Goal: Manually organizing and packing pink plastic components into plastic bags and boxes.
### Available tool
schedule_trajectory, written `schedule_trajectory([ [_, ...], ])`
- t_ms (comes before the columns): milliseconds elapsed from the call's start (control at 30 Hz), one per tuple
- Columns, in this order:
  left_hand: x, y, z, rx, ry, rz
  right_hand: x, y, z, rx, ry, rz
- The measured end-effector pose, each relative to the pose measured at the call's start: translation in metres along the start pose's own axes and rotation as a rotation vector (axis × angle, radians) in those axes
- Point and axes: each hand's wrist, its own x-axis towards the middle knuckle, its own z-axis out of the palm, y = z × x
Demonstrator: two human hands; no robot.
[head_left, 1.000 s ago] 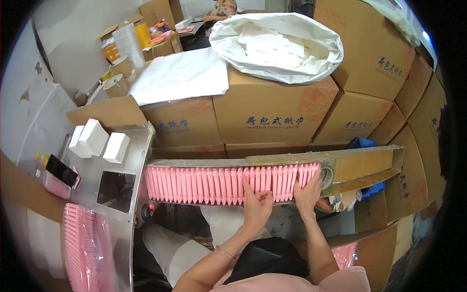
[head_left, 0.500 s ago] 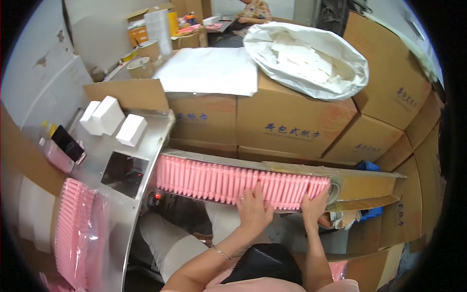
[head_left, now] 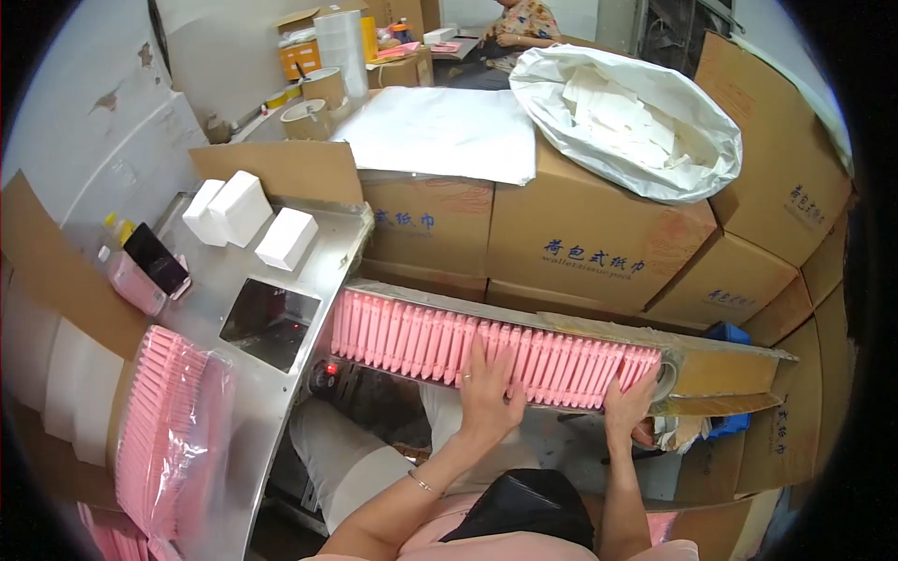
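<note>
A long row of slim pink tissue packs (head_left: 412, 338) stands on edge, tightly side by side, in a narrow trough in front of me. My left hand (head_left: 489, 391) lies over the middle of the row, its fingers stretched across the packs and its thumb toward the near side. At the right end, my right hand (head_left: 630, 400) has its thumb and fingers bent around the last few packs. A roll of tape (head_left: 666, 377) sits just beyond that hand. The undersides of both hands are hidden.
A metal table (head_left: 248, 411) at left bears white blocks (head_left: 286, 238), a phone (head_left: 155, 259) and a plastic-wrapped pink bundle (head_left: 168, 439). Cardboard cartons (head_left: 599, 224) rise behind the trough, topped by a white sack (head_left: 636, 122) of scraps. Another person (head_left: 524, 28) sits far back.
The scene has shifted rightward in the picture. My left fingers now reach farther across the row and lie flatter. My right hand stays at the row's right end.
</note>
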Motion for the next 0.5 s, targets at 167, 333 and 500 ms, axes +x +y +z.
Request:
schedule_trajectory([
  [167, 0.012, -0.030, -0.027, -0.417, 0.041, -0.385, 0.002, 0.000, 0.002, -0.003, -0.017, 0.026],
  [333, 0.026, -0.032, -0.043, -0.619, -0.018, -0.612, 0.005, -0.007, 0.000, 0.014, -0.025, 0.043],
  [500, 0.021, -0.034, -0.051, 0.502, -0.082, -0.280, 0.003, 0.009, 0.009, 0.011, 0.003, 0.056],
])
